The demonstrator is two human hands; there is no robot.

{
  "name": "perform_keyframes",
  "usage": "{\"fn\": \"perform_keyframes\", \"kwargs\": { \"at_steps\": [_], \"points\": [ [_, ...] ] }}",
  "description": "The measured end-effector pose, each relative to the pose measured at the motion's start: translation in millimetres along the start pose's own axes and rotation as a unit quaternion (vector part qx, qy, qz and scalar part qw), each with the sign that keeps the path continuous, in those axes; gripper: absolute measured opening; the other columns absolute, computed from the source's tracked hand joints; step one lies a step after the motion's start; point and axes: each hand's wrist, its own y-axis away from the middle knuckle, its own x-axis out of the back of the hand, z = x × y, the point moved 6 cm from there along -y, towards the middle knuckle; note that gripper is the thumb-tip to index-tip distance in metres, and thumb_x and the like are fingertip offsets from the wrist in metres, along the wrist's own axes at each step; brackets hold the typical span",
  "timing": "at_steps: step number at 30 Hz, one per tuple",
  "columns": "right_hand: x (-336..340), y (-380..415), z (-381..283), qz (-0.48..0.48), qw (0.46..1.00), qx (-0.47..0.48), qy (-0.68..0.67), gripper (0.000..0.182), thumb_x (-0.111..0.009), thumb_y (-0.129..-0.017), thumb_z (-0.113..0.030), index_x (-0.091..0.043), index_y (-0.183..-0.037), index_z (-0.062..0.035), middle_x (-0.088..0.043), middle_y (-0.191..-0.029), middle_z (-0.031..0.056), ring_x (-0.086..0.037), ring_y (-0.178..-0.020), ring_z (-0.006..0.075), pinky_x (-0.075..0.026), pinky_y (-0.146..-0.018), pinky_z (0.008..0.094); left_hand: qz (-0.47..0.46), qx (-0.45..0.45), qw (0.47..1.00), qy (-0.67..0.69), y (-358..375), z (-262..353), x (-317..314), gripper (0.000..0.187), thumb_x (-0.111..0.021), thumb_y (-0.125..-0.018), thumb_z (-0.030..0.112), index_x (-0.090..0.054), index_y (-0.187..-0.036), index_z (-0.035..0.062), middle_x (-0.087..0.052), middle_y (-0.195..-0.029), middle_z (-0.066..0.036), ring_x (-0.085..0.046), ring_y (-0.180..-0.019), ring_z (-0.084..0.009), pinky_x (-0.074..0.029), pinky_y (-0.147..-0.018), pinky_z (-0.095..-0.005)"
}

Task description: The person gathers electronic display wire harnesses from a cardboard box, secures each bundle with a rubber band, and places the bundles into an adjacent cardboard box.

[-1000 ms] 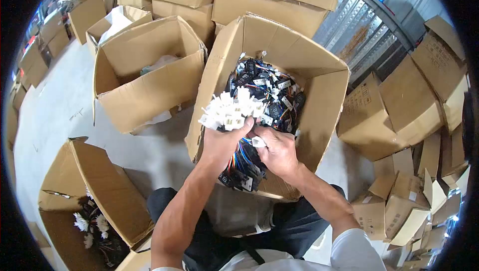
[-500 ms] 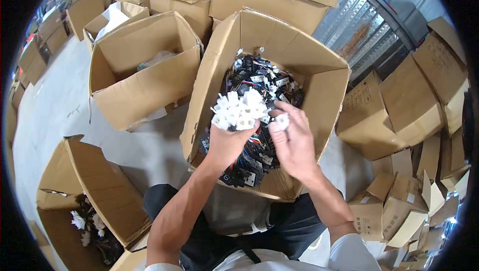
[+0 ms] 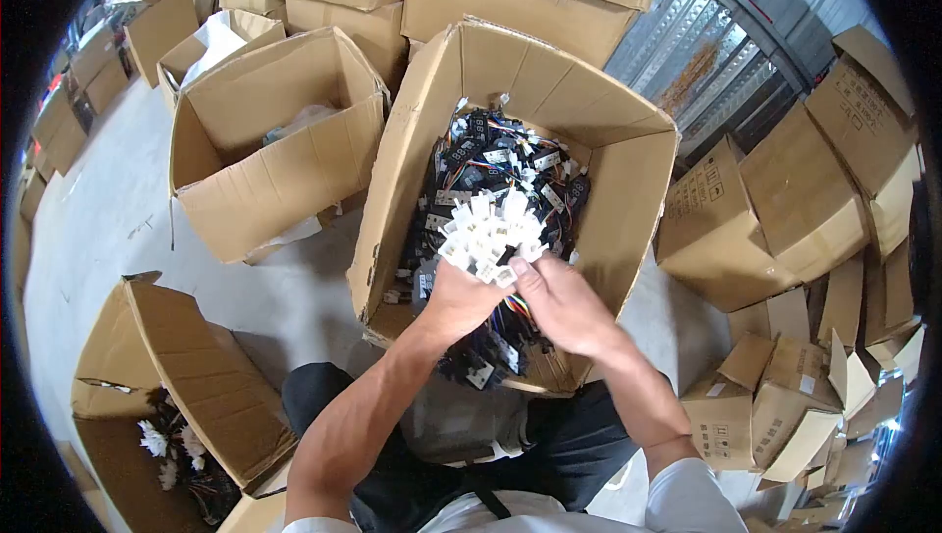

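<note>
The person sits right up against a big open cardboard box (image 3: 620, 224), knees in dark trousers (image 3: 594, 440) at its near edge. Over the near half of that box is a thick bunch of white plugs (image 3: 494, 234), heads upward, a little closer to the near edge than to the far one. Coloured wires (image 3: 517, 309) run down from it, and some black boards (image 3: 479, 374) hang at the near edge; whether they dip inside or lie over it, I can't tell from here.

The left hand (image 3: 463, 297) is wrapped round the bunch just beneath the heads, its fingers closed on it with no gap I can see. The right hand (image 3: 566, 309) meets it from the side of the box's right edge, thumb laid against the lowest plugs. Its other fingers are hidden, so I can't tell how tightly they're bent or whether they grip anything.

Behind the hands, a tangled heap of small digit displays (image 3: 481, 128) and leads spreads toward the box's far left corner and along the right wall. Off the near left corner, on the floor, stands another box (image 3: 211, 376) with dark leads and white plugs (image 3: 154, 438) inside. Past the left edge is a third box (image 3: 280, 185), something greyish (image 3: 299, 126) lying in it.
</note>
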Motion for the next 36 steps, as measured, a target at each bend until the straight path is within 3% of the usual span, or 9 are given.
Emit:
{"fn": "perform_keyframes", "kwargs": {
  "at_steps": [3, 5, 9, 11, 25, 29, 32, 33, 36],
  "points": [
    [42.3, 4.2, 8.2, 0.106, 0.992, 0.057, -0.034, 0.06, -0.048, -0.104, -0.035, -0.04, -0.142, 0.0096, -0.049, -0.143, 0.0275, -0.047, -0.134, 0.0318, -0.035, -0.112, 0.0394, -0.005, 0.123, 0.978, 0.17, 2.0, 2.7, -0.5, 0.037, -0.073, -0.082, 0.0, -0.063, -0.118, 0.0014, -0.07, -0.113, -0.004, -0.065, -0.102, -0.0133, -0.051, -0.09, -0.0298],
    [71.3, 5.7, -7.1, 0.243, 0.957, 0.089, -0.133, 0.063, -0.051, -0.104, -0.034, -0.035, -0.146, 0.0095, -0.047, -0.146, 0.0253, -0.044, -0.137, 0.0303, -0.032, -0.115, 0.0381, -0.075, 0.048, 0.991, 0.097, 4.7, 6.6, -8.5, 0.043, -0.072, -0.084, -0.001, -0.061, -0.125, 0.0012, -0.068, -0.12, -0.004, -0.064, -0.107, -0.0122, -0.051, -0.094, -0.029],
    [36.6, 5.7, -24.2, 0.116, 0.963, 0.244, -0.009, 0.058, -0.046, -0.103, -0.042, -0.051, -0.138, 0.0038, -0.05, -0.145, 0.02, -0.044, -0.138, 0.0317, -0.027, -0.118, 0.046, -0.102, 0.13, 0.965, 0.205, 21.7, -3.6, -36.0, 0.04, -0.071, -0.086, 0.005, -0.06, -0.125, 0.0016, -0.068, -0.116, -0.006, -0.063, -0.105, -0.0137, -0.051, -0.091, -0.03],
    [9.8, 8.3, -42.5, 0.128, 0.927, 0.251, 0.246, 0.05, -0.052, -0.099, -0.036, -0.059, -0.13, 0.0023, -0.054, -0.14, 0.0207, -0.048, -0.134, 0.034, -0.029, -0.116, 0.0486, -0.067, 0.072, 0.979, 0.18, 23.3, -17.5, -34.5, 0.037, -0.072, -0.086, 0.009, -0.06, -0.12, 0.0022, -0.067, -0.11, -0.007, -0.063, -0.099, -0.0152, -0.052, -0.087, -0.0314],
    [13.5, 11.3, -11.0, 0.12, 0.943, 0.244, 0.193, 0.042, -0.048, -0.099, -0.027, -0.061, -0.131, -0.0013, -0.049, -0.146, 0.0169, -0.036, -0.142, 0.037, -0.011, -0.12, 0.053, -0.077, 0.05, 0.996, -0.003, 17.2, -10.6, -27.8, 0.035, -0.075, -0.082, 0.011, -0.062, -0.114, 0.0037, -0.069, -0.104, -0.008, -0.066, -0.098, -0.0187, -0.052, -0.086, -0.0331],
    [50.7, 15.0, 10.5, 0.295, 0.938, 0.161, -0.088, 0.076, -0.056, -0.098, -0.045, -0.03, -0.148, 0.0075, -0.041, -0.146, 0.0302, -0.04, -0.137, 0.0395, -0.029, -0.116, 0.0434, -0.026, 0.143, 0.987, 0.067, 2.1, -9.5, -11.2, 0.036, -0.077, -0.08, 0.004, -0.065, -0.114, 0.0022, -0.069, -0.111, -0.004, -0.065, -0.097, -0.0128, -0.051, -0.085, -0.03],
    [4.6, -4.9, 25.4, 0.096, 0.958, 0.052, -0.264, 0.081, -0.069, -0.093, -0.039, -0.028, -0.147, 0.0064, -0.046, -0.143, 0.0205, -0.04, -0.137, 0.0292, -0.032, -0.115, 0.0393, 0.036, 0.136, 0.983, 0.117, 0.6, -7.9, -12.3, 0.032, -0.079, -0.079, 0.004, -0.067, -0.108, 0.0024, -0.069, -0.111, -0.004, -0.065, -0.096, -0.0122, -0.051, -0.084, -0.0298],
    [-4.6, 6.0, 23.9, 0.05, 0.991, 0.034, -0.123, 0.081, -0.074, -0.089, -0.035, -0.032, -0.146, 0.0039, -0.048, -0.142, 0.0187, -0.043, -0.134, 0.0264, -0.034, -0.113, 0.0373, 0.073, 0.116, 0.982, 0.13, 1.9, -6.5, -12.7, 0.031, -0.079, -0.079, 0.006, -0.067, -0.108, 0.0023, -0.069, -0.111, -0.005, -0.065, -0.096, -0.0125, -0.051, -0.083, -0.0303],
    [-18.2, 3.7, 29.2, 0.034, 0.945, 0.022, -0.326, 0.082, -0.081, -0.082, -0.023, -0.035, -0.145, 0.0024, -0.048, -0.143, 0.0163, -0.047, -0.13, 0.0208, -0.037, -0.111, 0.0345, -0.014, 0.065, 0.998, 0.0, 12.4, -9.3, -20.1, 0.03, -0.072, -0.084, 0.007, -0.064, -0.112, 0.0017, -0.068, -0.11, -0.006, -0.064, -0.099, -0.0163, -0.05, -0.086, -0.0328]
  ]
}}
